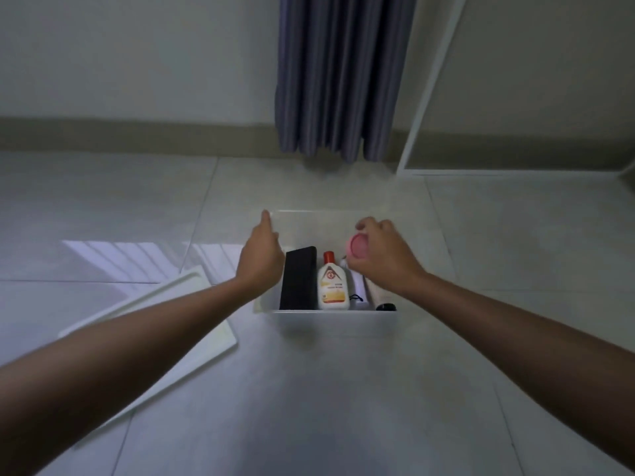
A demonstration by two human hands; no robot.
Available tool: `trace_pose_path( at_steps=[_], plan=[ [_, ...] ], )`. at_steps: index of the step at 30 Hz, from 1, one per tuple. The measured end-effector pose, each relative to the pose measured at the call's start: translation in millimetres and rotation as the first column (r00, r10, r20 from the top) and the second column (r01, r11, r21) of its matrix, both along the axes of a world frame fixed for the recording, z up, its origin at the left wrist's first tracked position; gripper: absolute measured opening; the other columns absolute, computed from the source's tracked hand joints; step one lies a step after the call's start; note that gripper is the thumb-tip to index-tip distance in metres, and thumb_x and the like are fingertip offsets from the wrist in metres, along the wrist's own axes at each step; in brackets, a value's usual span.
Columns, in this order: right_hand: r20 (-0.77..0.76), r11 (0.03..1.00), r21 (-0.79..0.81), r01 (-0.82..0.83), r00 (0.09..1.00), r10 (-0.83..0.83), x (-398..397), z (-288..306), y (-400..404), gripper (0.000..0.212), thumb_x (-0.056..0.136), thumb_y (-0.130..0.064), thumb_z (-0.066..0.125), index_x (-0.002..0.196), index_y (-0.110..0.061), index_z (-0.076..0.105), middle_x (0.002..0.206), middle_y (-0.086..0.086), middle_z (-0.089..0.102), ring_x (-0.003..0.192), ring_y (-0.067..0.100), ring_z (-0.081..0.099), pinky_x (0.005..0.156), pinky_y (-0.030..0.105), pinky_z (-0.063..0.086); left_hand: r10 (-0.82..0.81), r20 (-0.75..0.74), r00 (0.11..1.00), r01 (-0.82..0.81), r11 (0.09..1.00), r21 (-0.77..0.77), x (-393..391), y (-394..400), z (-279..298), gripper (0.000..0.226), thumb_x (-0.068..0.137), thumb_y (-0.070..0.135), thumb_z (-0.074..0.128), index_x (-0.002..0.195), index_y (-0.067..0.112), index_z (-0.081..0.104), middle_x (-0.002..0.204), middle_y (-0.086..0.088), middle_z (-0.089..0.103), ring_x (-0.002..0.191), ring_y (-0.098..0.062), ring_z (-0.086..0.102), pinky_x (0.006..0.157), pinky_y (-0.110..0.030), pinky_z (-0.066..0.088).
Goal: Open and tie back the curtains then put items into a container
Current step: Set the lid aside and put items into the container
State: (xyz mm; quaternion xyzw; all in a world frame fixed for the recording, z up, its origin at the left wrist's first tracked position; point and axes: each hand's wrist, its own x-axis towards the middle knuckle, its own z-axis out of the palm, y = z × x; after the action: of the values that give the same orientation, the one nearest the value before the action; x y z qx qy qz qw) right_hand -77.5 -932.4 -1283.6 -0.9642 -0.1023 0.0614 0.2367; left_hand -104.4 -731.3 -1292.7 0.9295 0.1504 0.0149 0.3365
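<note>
Fingers of the right hand (381,255) curled round a pink round object (358,246) above the white container (330,319) on the floor; the left hand (262,255) gripped its left rim.

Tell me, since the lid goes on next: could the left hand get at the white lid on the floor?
Probably yes. The left hand grips only the container edge, and the lid lies uncovered on the floor just beside that forearm.

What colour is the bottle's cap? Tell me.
Red, on the white bottle inside the container; head view.
</note>
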Motion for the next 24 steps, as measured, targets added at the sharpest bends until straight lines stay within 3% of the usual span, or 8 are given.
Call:
trace_pose_path(
  at_steps=[3, 6, 10, 13, 16, 21, 24],
  plan=[
    [-0.114, 0.983, -0.180, -0.042, 0.993, 0.021, 15.4, -39.9, 12.2, 0.048, 0.086, -0.036, 0.068, 0.124, -0.015, 0.048, 0.125, 0.013, 0.045, 0.102, 0.027, 0.054, 0.081, 0.034, 0.050, 0.006, 0.004, 1.000, -0.006, 1.000, 0.005, 0.5, 0.4, -0.5, 0.057, 0.101, 0.008, 0.035, 0.151, 0.010, 0.010, 0.146, -0.013, 0.039, 0.129, -0.027, 0.044, 0.100, -0.032, 0.039],
    [-0.110, 0.972, -0.234, -0.022, 0.994, -0.004, 25.4, -60.0, 8.7, 0.039, 0.090, -0.036, 0.062, 0.120, -0.013, 0.052, 0.122, 0.015, 0.043, 0.100, 0.032, 0.053, 0.076, 0.034, 0.046, 0.016, 0.002, 1.000, -0.016, 1.000, -0.003, 1.4, 1.5, -1.5, 0.057, 0.101, 0.009, 0.036, 0.151, 0.012, 0.009, 0.144, -0.012, 0.041, 0.127, -0.027, 0.046, 0.099, -0.033, 0.040],
    [-0.098, 0.961, -0.273, -0.034, 0.995, 0.007, 34.7, -68.8, -2.2, 0.035, 0.089, -0.019, 0.062, 0.121, -0.011, 0.054, 0.121, 0.019, 0.046, 0.101, 0.038, 0.054, 0.082, 0.036, 0.048, 0.033, 0.007, 0.999, -0.033, 0.999, -0.015, 1.7, 2.2, -3.4, 0.057, 0.101, 0.010, 0.037, 0.151, 0.013, 0.010, 0.143, -0.011, 0.043, 0.126, -0.026, 0.047, 0.099, -0.033, 0.041],
    [-0.054, 0.940, -0.338, -0.039, 0.998, 0.022, 34.6, -70.2, -6.8, 0.026, 0.093, -0.017, 0.050, 0.118, -0.010, 0.055, 0.117, 0.018, 0.051, 0.103, 0.038, 0.053, 0.075, 0.034, 0.043, 0.041, 0.013, 0.999, -0.041, 0.999, -0.010, 2.7, 2.0, -4.2, 0.055, 0.101, 0.012, 0.036, 0.151, 0.014, 0.011, 0.143, -0.010, 0.042, 0.127, -0.027, 0.047, 0.100, -0.034, 0.041],
    [-0.062, 0.896, -0.440, -0.058, 0.997, 0.035, 30.2, -70.5, -9.5, 0.030, 0.096, -0.012, 0.043, 0.124, -0.010, 0.053, 0.123, 0.017, 0.048, 0.111, 0.037, 0.048, 0.074, 0.033, 0.037, 0.042, 0.016, 0.999, -0.041, 0.999, -0.006, 2.7, 0.7, -4.3, 0.056, 0.101, 0.012, 0.036, 0.151, 0.014, 0.012, 0.146, -0.009, 0.040, 0.130, -0.027, 0.044, 0.103, -0.034, 0.040],
    [-0.082, 0.905, -0.425, -0.031, 0.997, -0.005, 22.7, -58.1, -10.8, 0.044, 0.092, -0.018, 0.052, 0.135, -0.013, 0.044, 0.126, 0.017, 0.044, 0.106, 0.036, 0.054, 0.075, 0.034, 0.042, -0.006, 0.013, 1.000, 0.007, 0.999, -0.051, 3.4, 1.5, -4.8, 0.053, 0.103, 0.021, 0.030, 0.151, 0.013, 0.010, 0.150, -0.008, 0.034, 0.135, -0.026, 0.038, 0.107, -0.034, 0.034],
    [0.089, 0.962, -0.274, 0.011, 0.996, 0.014, 15.3, -30.6, 13.4, 0.047, 0.086, -0.022, 0.056, 0.131, -0.012, 0.046, 0.125, 0.014, 0.048, 0.104, 0.030, 0.053, 0.076, 0.037, 0.050, -0.065, 0.015, 0.998, 0.067, 0.985, -0.159, 2.7, 13.3, -4.4, 0.057, 0.102, 0.040, 0.024, 0.151, 0.012, 0.013, 0.155, -0.006, 0.026, 0.141, -0.023, 0.027, 0.113, -0.035, 0.024]
  ],
)
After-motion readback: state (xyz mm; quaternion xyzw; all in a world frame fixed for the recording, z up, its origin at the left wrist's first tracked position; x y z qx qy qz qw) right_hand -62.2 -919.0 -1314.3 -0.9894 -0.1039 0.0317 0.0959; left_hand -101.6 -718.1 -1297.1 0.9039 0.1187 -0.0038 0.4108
